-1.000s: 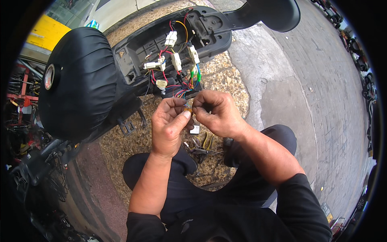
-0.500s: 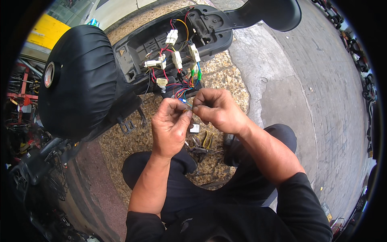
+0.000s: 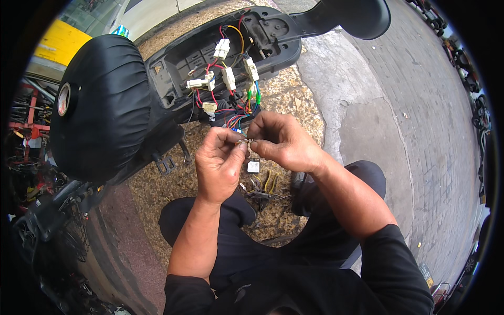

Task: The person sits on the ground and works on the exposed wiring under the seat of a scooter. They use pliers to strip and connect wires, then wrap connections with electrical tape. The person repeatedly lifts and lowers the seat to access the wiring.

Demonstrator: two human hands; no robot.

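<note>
From afar I see the left hand (image 3: 219, 164) and right hand (image 3: 286, 143), both pinched nearly closed on thin wire ends (image 3: 245, 140) just off the black tray's (image 3: 282, 62) near edge; white connectors (image 3: 228, 79) there look already coupled, though whether these ends are joined I cannot tell; open pavement (image 3: 362, 136) lies past the tray's right end.

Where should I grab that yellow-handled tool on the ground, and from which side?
Probably by its yellow handles, from above: they splay apart, pointing away from you, while dark clutter crowds their near end and a shoe sits close to the right.
</note>
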